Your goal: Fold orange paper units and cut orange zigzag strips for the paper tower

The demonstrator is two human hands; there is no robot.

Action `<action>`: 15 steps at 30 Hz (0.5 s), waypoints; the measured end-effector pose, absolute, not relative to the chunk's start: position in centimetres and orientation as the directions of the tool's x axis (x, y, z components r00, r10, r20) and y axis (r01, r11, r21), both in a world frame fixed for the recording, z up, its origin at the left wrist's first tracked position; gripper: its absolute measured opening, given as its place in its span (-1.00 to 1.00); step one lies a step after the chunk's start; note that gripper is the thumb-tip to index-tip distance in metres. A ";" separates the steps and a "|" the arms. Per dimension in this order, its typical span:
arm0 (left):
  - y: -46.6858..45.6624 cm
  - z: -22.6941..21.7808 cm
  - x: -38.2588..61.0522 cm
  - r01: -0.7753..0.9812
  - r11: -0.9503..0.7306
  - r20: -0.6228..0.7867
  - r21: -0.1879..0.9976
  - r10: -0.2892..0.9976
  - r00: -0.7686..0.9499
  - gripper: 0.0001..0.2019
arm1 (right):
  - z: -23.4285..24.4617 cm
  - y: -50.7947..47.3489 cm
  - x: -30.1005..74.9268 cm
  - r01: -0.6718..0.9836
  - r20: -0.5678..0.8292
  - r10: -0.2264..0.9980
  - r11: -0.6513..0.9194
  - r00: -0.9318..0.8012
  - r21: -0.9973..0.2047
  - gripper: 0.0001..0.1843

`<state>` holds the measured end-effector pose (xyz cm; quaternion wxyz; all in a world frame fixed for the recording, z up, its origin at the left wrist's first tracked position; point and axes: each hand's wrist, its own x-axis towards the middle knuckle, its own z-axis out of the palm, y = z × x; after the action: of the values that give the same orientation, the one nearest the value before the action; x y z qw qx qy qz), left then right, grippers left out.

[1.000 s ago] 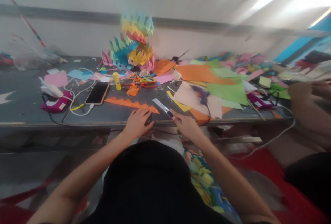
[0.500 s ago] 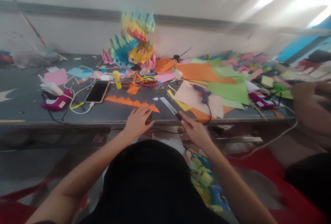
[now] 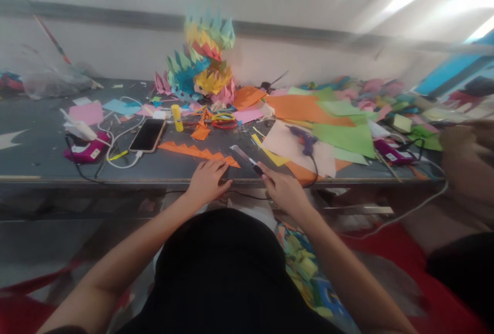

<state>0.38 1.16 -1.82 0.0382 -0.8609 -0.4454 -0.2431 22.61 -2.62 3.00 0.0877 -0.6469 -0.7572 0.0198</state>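
Note:
My left hand [image 3: 208, 182] lies at the table's front edge, its fingertips resting on the right end of an orange paper strip [image 3: 189, 151] with a zigzag upper edge. The fingers are stretched out and the thumb stands apart. In my right hand [image 3: 283, 187] is a knife [image 3: 245, 156] with a dark handle and a long, flat, pale blade. Its blade points up and left over the table, just right of the strip and apart from it.
Behind the strip are a phone [image 3: 147, 134], a yellow glue stick [image 3: 177, 118] and scissors [image 3: 224, 120]. A glue gun [image 3: 304, 141] lies on coloured paper at right. Folded paper crowns [image 3: 208, 56] are stacked by the wall. Another person's arm [image 3: 466, 164] is at far right.
The knife in my right hand has shifted slightly left and turned, so its blade shows narrower. My left hand has kept its place on the orange strip.

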 end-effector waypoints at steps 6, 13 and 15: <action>1.2 -1.9 0.4 0.784 -0.603 0.458 0.147 0.744 0.487 -0.59 | 3.1 -2.5 22.7 0.959 0.070 0.990 0.133 -0.119 -0.251 -0.54; 1.1 -1.6 0.4 0.788 -0.599 0.437 0.143 0.752 0.492 -0.58 | 2.1 -1.8 23.6 0.646 -0.145 0.989 -0.083 -0.043 -0.759 -0.48; 1.1 -1.6 0.4 0.789 -0.598 0.431 0.141 0.755 0.495 -0.57 | 1.8 -1.8 23.8 0.465 -0.227 0.971 -0.169 -0.071 -0.869 -0.43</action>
<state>0.45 1.10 -1.62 0.0376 -0.8637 -0.4470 -0.2298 23.79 -1.78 1.77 0.2831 -0.6200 -0.5792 0.4472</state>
